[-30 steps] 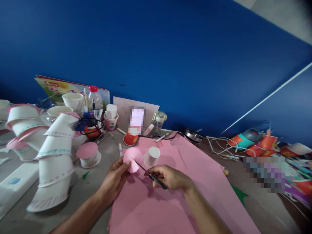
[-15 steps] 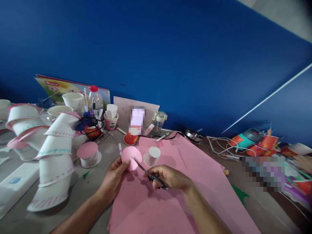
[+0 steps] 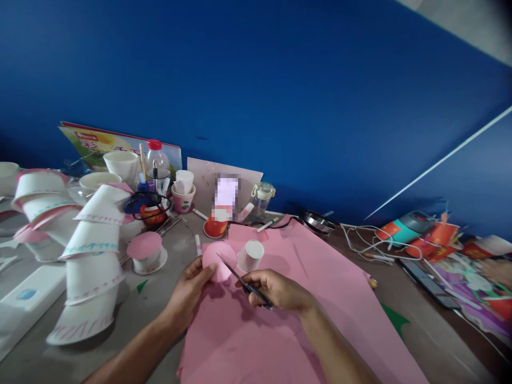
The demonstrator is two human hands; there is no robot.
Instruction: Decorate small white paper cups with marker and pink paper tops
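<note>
Between thumb and fingers, my left hand [image 3: 194,282] pinches a round pink paper disc [image 3: 218,260] at its lower left edge. My right hand [image 3: 276,289] is closed around dark scissors [image 3: 248,286], whose blades lie across the disc and point toward its middle. Whether the blades are biting into the paper I cannot tell. Just behind the scissors, a small white paper cup [image 3: 253,254] stands upside down on large pink paper sheets [image 3: 256,341]. Left of my left hand is another cup topped with a pink disc [image 3: 144,246].
A curved chain of white paper cups [image 3: 92,274] lies at left, beside a white box [image 3: 32,301]. At the back stand a red-capped bottle [image 3: 157,157], a red cup [image 3: 216,226] and a glass jar [image 3: 263,197]. Cables [image 3: 356,240] and a person's hand [image 3: 498,271] are at right.
The pink disc has turned slightly in my left hand and shifted a little to the right. The scissors remain across it, with their handles slightly higher.
</note>
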